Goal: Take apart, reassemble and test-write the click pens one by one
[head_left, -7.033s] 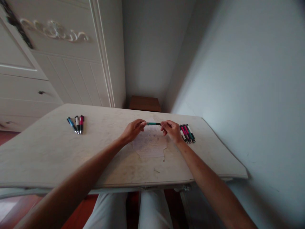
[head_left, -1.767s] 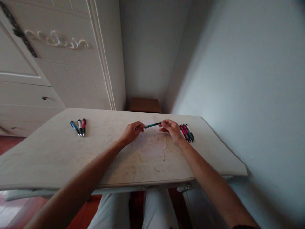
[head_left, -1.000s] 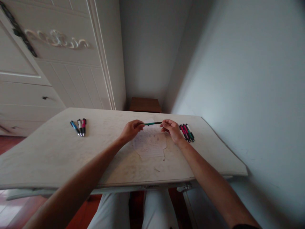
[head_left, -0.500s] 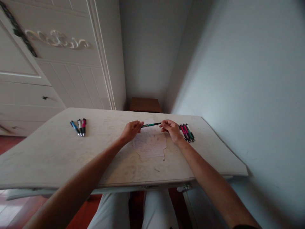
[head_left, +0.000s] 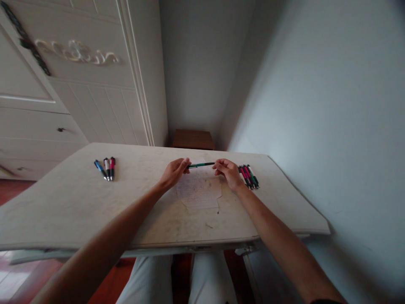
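A green pen (head_left: 201, 165) with a dark end is held level between both hands above the middle of the table. My left hand (head_left: 174, 172) is closed, pinching its left end between thumb and fingers. The fingertips of my right hand (head_left: 227, 170) are closed on the dark right end. Below the pen lies a sheet of paper (head_left: 201, 193) with faint marks. A row of several pens (head_left: 248, 176), pink, green and white with black, rests just right of my right hand. Three more pens (head_left: 107, 169), blue, white and pink, lie at the far left.
The pale, stained table (head_left: 142, 230) spans the view. Beyond its back edge stands a low brown wooden piece (head_left: 193, 139). A white cabinet (head_left: 104, 112) rises at the left, and a bare wall (head_left: 319, 126) runs close along the right side.
The pen has turned slightly about its length; a clip now shows on its lower side near my left fingers. It also sits a little more level. Both hands stay nearly in place.
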`<state>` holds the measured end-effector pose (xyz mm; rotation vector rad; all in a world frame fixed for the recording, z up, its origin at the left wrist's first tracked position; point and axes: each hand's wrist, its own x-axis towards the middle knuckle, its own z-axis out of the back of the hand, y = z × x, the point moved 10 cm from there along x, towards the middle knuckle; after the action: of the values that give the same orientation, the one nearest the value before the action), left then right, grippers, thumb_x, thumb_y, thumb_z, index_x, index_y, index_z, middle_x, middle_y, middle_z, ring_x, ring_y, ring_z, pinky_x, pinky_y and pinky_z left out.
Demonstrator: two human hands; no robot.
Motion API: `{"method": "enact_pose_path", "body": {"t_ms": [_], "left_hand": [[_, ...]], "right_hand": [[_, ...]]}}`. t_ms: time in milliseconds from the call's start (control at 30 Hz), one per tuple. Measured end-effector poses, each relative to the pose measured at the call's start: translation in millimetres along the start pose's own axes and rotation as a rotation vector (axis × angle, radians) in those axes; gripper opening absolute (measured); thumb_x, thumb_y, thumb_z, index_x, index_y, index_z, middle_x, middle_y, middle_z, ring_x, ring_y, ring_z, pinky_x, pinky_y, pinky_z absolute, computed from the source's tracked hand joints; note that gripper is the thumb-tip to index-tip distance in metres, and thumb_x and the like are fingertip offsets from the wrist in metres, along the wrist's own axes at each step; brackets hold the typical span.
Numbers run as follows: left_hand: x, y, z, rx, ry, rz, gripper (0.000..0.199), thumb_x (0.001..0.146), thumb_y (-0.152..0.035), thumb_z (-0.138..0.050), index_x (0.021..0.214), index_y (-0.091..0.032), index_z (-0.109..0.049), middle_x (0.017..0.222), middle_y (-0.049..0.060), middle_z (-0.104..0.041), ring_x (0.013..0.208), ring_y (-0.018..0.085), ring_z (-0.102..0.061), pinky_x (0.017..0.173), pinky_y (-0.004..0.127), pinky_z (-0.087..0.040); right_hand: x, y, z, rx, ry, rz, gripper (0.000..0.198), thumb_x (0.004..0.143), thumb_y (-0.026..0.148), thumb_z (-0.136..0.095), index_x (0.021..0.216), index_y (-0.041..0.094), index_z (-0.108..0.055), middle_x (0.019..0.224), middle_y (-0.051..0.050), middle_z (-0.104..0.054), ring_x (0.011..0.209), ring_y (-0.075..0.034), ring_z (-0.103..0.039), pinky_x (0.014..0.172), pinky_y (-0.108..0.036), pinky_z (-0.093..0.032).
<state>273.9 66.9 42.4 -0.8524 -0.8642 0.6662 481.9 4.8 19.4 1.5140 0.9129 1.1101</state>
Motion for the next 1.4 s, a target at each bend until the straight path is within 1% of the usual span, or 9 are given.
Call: {"method": "enact_pose_path", "body": {"t_ms": [133,233,400,500,667,867,1033,1233,1400], "left_hand": [[2.1,4.3,-4.8,0.024,0.039,0.015,0.044,0.087,-0.053,-0.049,0.068,-0.015,-0.063,0.061,0.002,-0.062,0.057,0.013,-0.055,0.057,0.024,-0.044],[3.2,1.1,-1.1,0.001,-0.004,-0.012,0.029,0.076,-0.044,-0.064,0.084,-0.016,-0.065,0.08,0.004,-0.068,0.07,0.015,-0.061,0.063,0.026,-0.047],[2.7,-2.1,8.0,-0.056,-0.101,-0.039,0.046,0.068,-0.044,-0.073,0.102,-0.016,-0.06,0.11,0.01,-0.064,0.094,0.02,-0.063,0.068,0.027,-0.05],[3.0,4.7,6.4,-0.016,-0.088,0.009,0.044,0.081,-0.054,-0.058,0.098,-0.014,-0.062,0.095,0.009,-0.067,0.084,0.018,-0.063,0.064,0.026,-0.049],[1.5,11.0,-7.3,0.052,0.065,0.072,0.054,0.091,-0.056,-0.037,0.063,-0.016,-0.06,0.056,0.002,-0.06,0.053,0.012,-0.053,0.057,0.025,-0.043],[2.8,-0.4,-2.1,0.02,0.02,-0.008,0.027,0.076,-0.044,-0.064,0.08,-0.017,-0.065,0.074,0.003,-0.068,0.066,0.014,-0.06,0.062,0.026,-0.046],[4.4,-0.1,2.9,-0.03,-0.043,-0.033,0.042,0.07,-0.044,-0.072,0.101,-0.016,-0.062,0.101,0.008,-0.067,0.081,0.017,-0.064,0.065,0.026,-0.05],[3.2,3.3,-2.7,-0.094,-0.003,0.012,0.047,0.088,-0.057,-0.045,0.093,-0.014,-0.062,0.071,0.005,-0.065,0.057,0.013,-0.059,0.051,0.023,-0.045],[2.3,4.5,-8.2,-0.117,0.048,0.031,0.037,0.086,-0.05,-0.054,0.081,-0.015,-0.063,0.065,0.002,-0.064,0.048,0.01,-0.054,0.048,0.022,-0.043]], "right_hand": [[0.6,1.3,-0.1,0.006,0.0,0.007,0.029,0.067,0.042,-0.077,0.077,0.017,-0.065,0.072,-0.001,-0.068,0.053,-0.009,-0.055,0.054,-0.024,-0.047],[-0.6,2.4,-0.2,-0.004,-0.009,0.005,0.03,0.066,0.042,-0.077,0.077,0.017,-0.065,0.072,-0.002,-0.068,0.053,-0.009,-0.055,0.054,-0.024,-0.047],[-2.6,2.7,-2.8,-0.034,0.0,-0.011,0.029,0.067,0.042,-0.077,0.077,0.017,-0.065,0.073,-0.002,-0.068,0.053,-0.01,-0.056,0.054,-0.024,-0.046],[-1.6,2.7,-1.7,-0.038,-0.006,-0.002,0.03,0.066,0.043,-0.077,0.077,0.017,-0.065,0.073,-0.002,-0.068,0.053,-0.01,-0.056,0.054,-0.024,-0.045],[0.8,0.1,-0.5,-0.026,0.002,0.004,0.031,0.066,0.044,-0.077,0.077,0.018,-0.065,0.072,-0.002,-0.068,0.053,-0.01,-0.055,0.054,-0.024,-0.046],[0.6,0.2,0.6,-0.012,-0.006,0.007,0.03,0.066,0.043,-0.077,0.077,0.018,-0.065,0.072,-0.002,-0.068,0.052,-0.01,-0.054,0.053,-0.024,-0.046],[-0.3,1.2,-0.9,-0.015,-0.003,0.003,0.03,0.066,0.043,-0.077,0.077,0.017,-0.065,0.072,-0.002,-0.068,0.052,-0.01,-0.055,0.054,-0.024,-0.046],[-0.7,4.0,0.3,-0.024,-0.016,0.015,0.033,0.065,0.045,-0.077,0.077,0.018,-0.064,0.073,-0.002,-0.068,0.053,-0.01,-0.054,0.054,-0.025,-0.046],[0.0,3.3,0.6,-0.024,-0.012,0.019,0.034,0.065,0.045,-0.077,0.079,0.018,-0.064,0.073,-0.002,-0.067,0.052,-0.01,-0.054,0.053,-0.025,-0.046]]}}
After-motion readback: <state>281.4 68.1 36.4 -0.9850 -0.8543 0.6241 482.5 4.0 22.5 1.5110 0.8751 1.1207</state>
